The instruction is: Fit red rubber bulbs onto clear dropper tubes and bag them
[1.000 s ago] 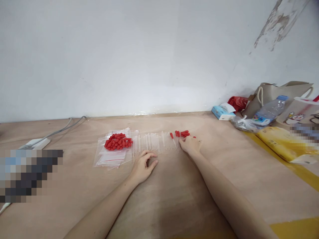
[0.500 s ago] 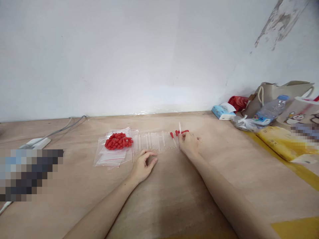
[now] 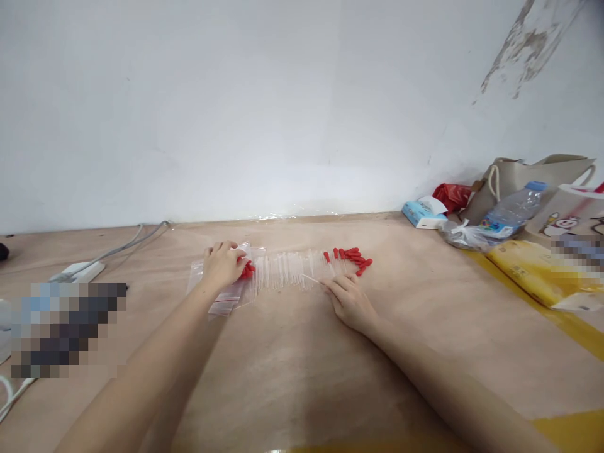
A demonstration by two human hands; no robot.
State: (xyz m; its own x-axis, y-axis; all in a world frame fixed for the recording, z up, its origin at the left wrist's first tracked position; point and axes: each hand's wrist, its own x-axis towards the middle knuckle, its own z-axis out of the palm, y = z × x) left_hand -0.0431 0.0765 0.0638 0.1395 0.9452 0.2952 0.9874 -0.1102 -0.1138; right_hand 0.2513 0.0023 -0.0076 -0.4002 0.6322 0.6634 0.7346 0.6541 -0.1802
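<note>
My left hand [image 3: 221, 265] lies over the pile of red rubber dropper bulbs [image 3: 247, 270], its fingers curled in onto them and hiding most of the pile. Under the bulbs are clear zip bags [image 3: 225, 304]. Between the thumb and fingers of my right hand [image 3: 349, 302] is a thin clear dropper tube [image 3: 309, 278], tilted with its free end pointing left. A row of loose clear dropper tubes [image 3: 283, 269] lies between my hands. Just beyond my right hand, several droppers with red bulbs [image 3: 352, 253] lie at the row's right end.
At the right stand a tissue pack [image 3: 423, 212], a plastic bottle [image 3: 516, 204], a paper bag [image 3: 542, 173] and a yellow package [image 3: 533, 270]. A power strip [image 3: 83, 272] with a grey cable lies at the left. A white wall [image 3: 283, 113] rises behind the table.
My left hand has moved left and away from me, onto the red bulbs. My right hand has come nearer, and the tube in it has swung from upright to pointing left.
</note>
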